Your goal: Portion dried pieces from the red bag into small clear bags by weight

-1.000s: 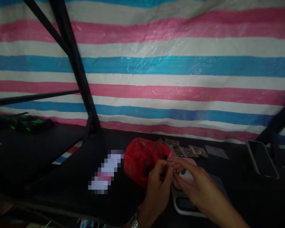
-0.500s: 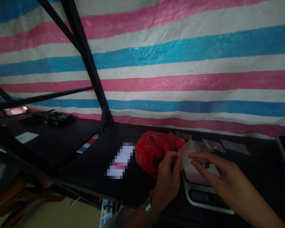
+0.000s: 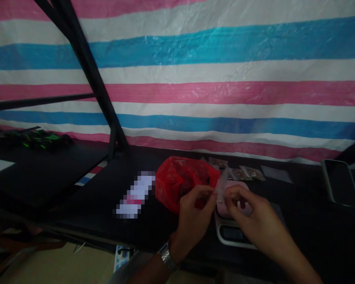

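A small clear plastic bag [image 3: 223, 184] is held upright between my two hands, above a kitchen scale [image 3: 233, 237] with a pink top. My left hand [image 3: 195, 213] pinches the bag's left edge with thumb and forefinger; a metal watch is on that wrist. On the other side, the fingers of my right hand [image 3: 251, 209] are closed at the bag's right edge. Just left of the scale lies a crumpled red plastic bag [image 3: 173, 185], its inside dark and hard to make out.
Behind the scale lie several small filled bags [image 3: 253, 172] and a flat clear bag [image 3: 276, 173]. A phone [image 3: 341, 183] rests at the right, a blurred paper [image 3: 137, 195] at the left. A black metal frame [image 3: 91, 75] rises before a striped sheet [image 3: 210, 92].
My right hand has moved in and closed on the clear bag, which now looks narrower. The view has shifted right, so the phone shows more fully.
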A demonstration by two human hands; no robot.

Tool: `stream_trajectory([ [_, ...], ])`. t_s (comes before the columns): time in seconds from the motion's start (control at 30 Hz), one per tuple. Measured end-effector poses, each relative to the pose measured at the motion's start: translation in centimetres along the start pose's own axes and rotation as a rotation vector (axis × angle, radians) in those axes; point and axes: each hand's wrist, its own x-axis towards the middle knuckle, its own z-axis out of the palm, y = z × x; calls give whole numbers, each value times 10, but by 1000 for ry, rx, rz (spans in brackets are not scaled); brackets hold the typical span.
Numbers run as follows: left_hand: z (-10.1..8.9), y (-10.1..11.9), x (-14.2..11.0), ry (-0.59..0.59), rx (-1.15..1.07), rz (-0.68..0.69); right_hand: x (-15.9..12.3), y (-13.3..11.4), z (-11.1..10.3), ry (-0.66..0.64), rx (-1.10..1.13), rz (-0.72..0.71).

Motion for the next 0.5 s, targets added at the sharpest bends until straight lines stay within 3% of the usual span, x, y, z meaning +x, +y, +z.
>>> stream_trajectory([
  [0.13, 1, -4, -3, 130, 205, 232, 0, 2, 5, 157, -71, 63],
  [0.3, -1, -1, -6, 80, 438, 579, 3, -6, 14, 321, 49, 126],
  [0.43, -3, 3, -4, -116, 561, 695, 4, -8, 10, 257, 274, 136],
  [0.5, -3, 2, -4, -136, 593, 697, 3, -8, 7, 187, 353, 127],
])
